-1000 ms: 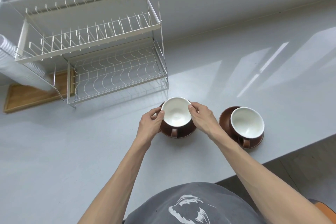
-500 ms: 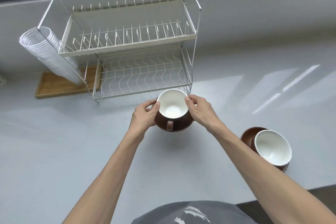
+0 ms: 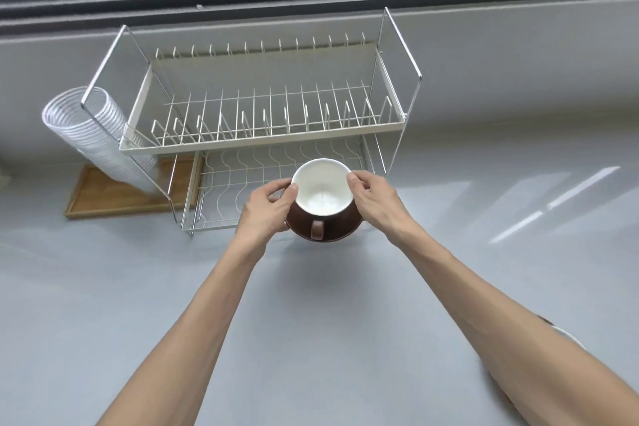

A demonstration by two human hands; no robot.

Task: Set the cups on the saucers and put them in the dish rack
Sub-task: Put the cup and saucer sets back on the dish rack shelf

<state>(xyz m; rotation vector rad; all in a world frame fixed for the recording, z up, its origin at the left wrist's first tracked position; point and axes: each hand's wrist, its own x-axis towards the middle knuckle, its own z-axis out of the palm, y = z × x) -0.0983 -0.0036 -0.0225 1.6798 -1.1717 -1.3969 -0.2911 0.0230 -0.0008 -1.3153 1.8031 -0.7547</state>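
A brown cup (image 3: 322,194) with a white inside stands on a brown saucer (image 3: 340,232), its handle turned toward me. Both are held in the air at the front edge of the lower shelf of the two-tier wire dish rack (image 3: 262,142). My left hand (image 3: 268,209) grips the set from the left and my right hand (image 3: 375,199) from the right, thumbs at the cup's rim. A second cup (image 3: 567,335) shows only as a white sliver behind my right forearm at the lower right.
The rack stands on a grey counter (image 3: 103,304) below a window sill. A stack of clear plastic cups (image 3: 93,135) leans on a wooden tray (image 3: 117,194) at the rack's left. The rack's upper shelf has upright plate dividers and holds nothing.
Both hands lifted the cup and saucer off the counter and carried them forward to the rack's lower shelf. The other cup and saucer slid to the lower right, behind my arm.
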